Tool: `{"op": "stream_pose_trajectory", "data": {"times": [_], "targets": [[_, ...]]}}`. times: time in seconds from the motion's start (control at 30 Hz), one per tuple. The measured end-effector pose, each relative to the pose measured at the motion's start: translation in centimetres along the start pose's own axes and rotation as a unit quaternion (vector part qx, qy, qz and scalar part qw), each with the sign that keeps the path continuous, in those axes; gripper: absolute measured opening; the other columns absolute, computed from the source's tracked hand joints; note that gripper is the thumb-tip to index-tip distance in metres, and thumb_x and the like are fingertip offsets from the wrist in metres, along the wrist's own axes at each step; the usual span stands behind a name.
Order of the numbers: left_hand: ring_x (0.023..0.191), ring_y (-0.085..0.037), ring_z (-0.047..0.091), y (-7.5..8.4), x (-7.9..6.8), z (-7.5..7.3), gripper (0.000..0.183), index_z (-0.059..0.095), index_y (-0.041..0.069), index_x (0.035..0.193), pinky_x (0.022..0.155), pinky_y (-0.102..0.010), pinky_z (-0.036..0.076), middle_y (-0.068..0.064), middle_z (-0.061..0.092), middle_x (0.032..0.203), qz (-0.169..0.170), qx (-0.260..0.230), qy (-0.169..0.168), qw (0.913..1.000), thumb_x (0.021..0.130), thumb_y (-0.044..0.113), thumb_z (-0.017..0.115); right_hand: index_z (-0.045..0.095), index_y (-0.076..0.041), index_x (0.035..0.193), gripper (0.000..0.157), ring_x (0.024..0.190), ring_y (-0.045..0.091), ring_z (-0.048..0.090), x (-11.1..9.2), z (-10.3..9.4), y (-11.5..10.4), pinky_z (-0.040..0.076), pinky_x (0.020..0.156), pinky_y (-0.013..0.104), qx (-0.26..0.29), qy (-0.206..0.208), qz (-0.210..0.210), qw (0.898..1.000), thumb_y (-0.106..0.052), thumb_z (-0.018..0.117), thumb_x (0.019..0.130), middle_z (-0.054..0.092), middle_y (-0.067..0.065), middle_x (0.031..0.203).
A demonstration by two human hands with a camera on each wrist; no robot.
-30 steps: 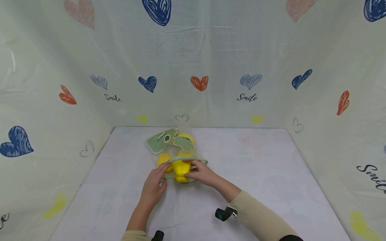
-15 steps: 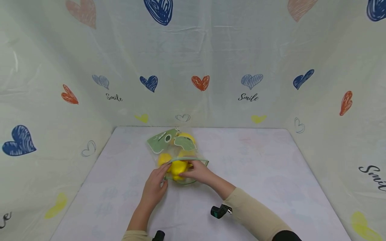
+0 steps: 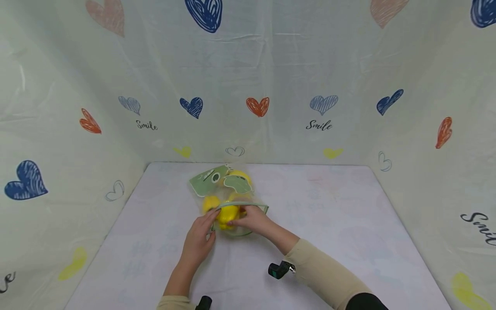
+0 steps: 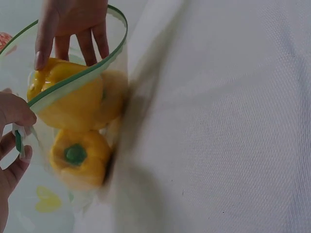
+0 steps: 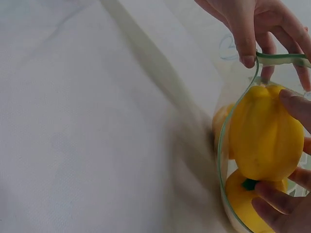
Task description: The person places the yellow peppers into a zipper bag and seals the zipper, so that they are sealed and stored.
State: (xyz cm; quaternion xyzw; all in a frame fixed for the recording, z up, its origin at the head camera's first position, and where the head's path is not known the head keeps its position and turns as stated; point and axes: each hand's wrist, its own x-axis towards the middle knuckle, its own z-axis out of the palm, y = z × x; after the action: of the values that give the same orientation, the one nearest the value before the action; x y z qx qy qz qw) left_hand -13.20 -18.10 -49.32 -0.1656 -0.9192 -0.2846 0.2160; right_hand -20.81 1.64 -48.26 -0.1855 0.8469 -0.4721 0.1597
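A clear zip bag point(image 3: 205, 181) with green cartoon-print patches and a green-edged mouth point(image 4: 73, 80) lies on the table, its mouth toward me. Several yellow bell peppers are inside, one with a green stem point(image 4: 75, 154). My left hand point(image 3: 199, 237) pinches the left edge of the mouth between thumb and fingers. Reaching into the bag, my right hand point(image 3: 255, 220) holds a yellow bell pepper point(image 5: 265, 133), thumb on one side and fingers on the other. In the head view that pepper point(image 3: 228, 214) sits just within the mouth; the bag's rim hides part of it.
A white cloth-covered table point(image 3: 329, 215) spreads around the bag. A pale curtain point(image 3: 286, 73) printed with hearts rises behind and on both sides. A small black camera point(image 3: 279, 270) hangs by the right sleeve, above the table.
My right hand has moved left and slightly deeper into the bag with the bell pepper, which has turned and shifted inward. The left hand keeps its place at the bag's edge.
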Motion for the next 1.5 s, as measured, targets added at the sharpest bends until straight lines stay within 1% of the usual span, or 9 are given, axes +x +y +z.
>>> {"op": "stream_pose_trajectory", "data": {"times": [0.23, 0.37, 0.53, 0.7, 0.83, 1.03, 1.27, 1.37, 1.5], "targets": [[0.107, -0.026, 0.057, 0.1, 0.1, -0.1, 0.07, 0.059, 0.008, 0.132, 0.094, -0.042, 0.049, -0.007, 0.06, 0.133, -0.009, 0.0, -0.008, 0.9999, 0.068, -0.014, 0.077, 0.054, -0.013, 0.134, 0.068, 0.107, 0.02, 0.057, 0.4, 0.1, -0.3, 0.046, 0.099, 0.04, -0.003, 0.009, -0.021, 1.0, -0.032, 0.084, 0.076, 0.062, 0.003, 0.123], [0.107, -0.026, 0.057, 0.2, 0.1, -0.1, 0.07, 0.059, 0.009, 0.132, 0.094, -0.043, 0.049, -0.007, 0.06, 0.133, -0.016, 0.001, -0.011, 0.9998, 0.068, -0.013, 0.078, 0.054, -0.012, 0.133, 0.068, 0.102, 0.018, 0.057, 0.7, 0.4, -0.4, 0.049, 0.095, 0.036, -0.011, 0.012, -0.023, 1.0, -0.03, 0.085, 0.076, 0.062, 0.002, 0.121], [0.108, -0.026, 0.057, 0.2, 0.0, 0.0, 0.07, 0.059, 0.009, 0.131, 0.094, -0.042, 0.048, -0.007, 0.061, 0.131, -0.012, 0.006, -0.007, 0.9999, 0.068, -0.013, 0.079, 0.058, -0.013, 0.128, 0.063, 0.104, 0.016, 0.058, 1.2, 0.7, -0.2, 0.05, 0.093, 0.033, -0.028, 0.017, -0.042, 0.999, -0.028, 0.086, 0.074, 0.063, 0.0, 0.119], [0.109, -0.027, 0.057, 0.1, -0.1, 0.1, 0.069, 0.06, 0.008, 0.13, 0.096, -0.043, 0.047, -0.007, 0.061, 0.13, -0.012, 0.006, -0.005, 0.9999, 0.067, -0.013, 0.078, 0.061, -0.015, 0.125, 0.059, 0.108, 0.014, 0.057, 1.8, 0.9, 0.1, 0.048, 0.096, 0.032, -0.038, 0.022, -0.066, 0.997, -0.029, 0.087, 0.073, 0.061, -0.002, 0.121], [0.11, -0.028, 0.057, 0.1, -0.1, 0.0, 0.069, 0.06, 0.008, 0.13, 0.096, -0.043, 0.047, -0.007, 0.061, 0.131, -0.008, 0.005, -0.004, 0.9999, 0.068, -0.013, 0.078, 0.061, -0.014, 0.125, 0.061, 0.113, 0.015, 0.055, 2.2, 1.2, 0.2, 0.046, 0.099, 0.034, -0.04, 0.032, -0.079, 0.996, -0.031, 0.087, 0.072, 0.059, -0.001, 0.124], [0.107, -0.03, 0.057, 0.1, -0.1, 0.0, 0.067, 0.06, 0.007, 0.13, 0.094, -0.045, 0.048, -0.01, 0.062, 0.129, 0.01, -0.002, 0.006, 0.9999, 0.068, -0.014, 0.075, 0.059, -0.011, 0.125, 0.066, 0.114, 0.017, 0.054, 2.7, 1.6, 0.1, 0.044, 0.101, 0.034, -0.07, 0.047, -0.09, 0.992, -0.032, 0.089, 0.07, 0.06, 0.0, 0.122], [0.106, -0.029, 0.057, 0.2, -0.1, -0.1, 0.067, 0.06, 0.006, 0.13, 0.093, -0.045, 0.048, -0.01, 0.062, 0.128, 0.011, -0.008, 0.007, 0.9999, 0.068, -0.015, 0.075, 0.06, -0.014, 0.123, 0.066, 0.109, 0.015, 0.055, 3.1, 1.9, -0.2, 0.046, 0.098, 0.034, -0.115, 0.056, -0.089, 0.988, -0.039, 0.088, 0.069, 0.061, -0.002, 0.116], [0.106, -0.029, 0.057, 0.3, -0.1, -0.1, 0.066, 0.061, 0.006, 0.129, 0.093, -0.044, 0.048, -0.01, 0.063, 0.127, 0.012, -0.008, 0.008, 0.9999, 0.068, -0.015, 0.075, 0.059, -0.013, 0.126, 0.071, 0.112, 0.017, 0.054, 3.3, 1.9, -0.3, 0.045, 0.1, 0.036, -0.127, 0.056, -0.082, 0.987, -0.043, 0.087, 0.069, 0.06, 0.001, 0.12], [0.106, -0.029, 0.057, 0.3, -0.1, -0.1, 0.067, 0.061, 0.007, 0.129, 0.093, -0.044, 0.048, -0.009, 0.063, 0.127, 0.008, -0.006, 0.006, 0.9999, 0.068, -0.015, 0.075, 0.058, -0.014, 0.13, 0.076, 0.117, 0.017, 0.053, 3.7, 2.0, -0.5, 0.041, 0.104, 0.038, -0.122, 0.055, -0.076, 0.988, -0.046, 0.087, 0.068, 0.059, 0.001, 0.124]]}}
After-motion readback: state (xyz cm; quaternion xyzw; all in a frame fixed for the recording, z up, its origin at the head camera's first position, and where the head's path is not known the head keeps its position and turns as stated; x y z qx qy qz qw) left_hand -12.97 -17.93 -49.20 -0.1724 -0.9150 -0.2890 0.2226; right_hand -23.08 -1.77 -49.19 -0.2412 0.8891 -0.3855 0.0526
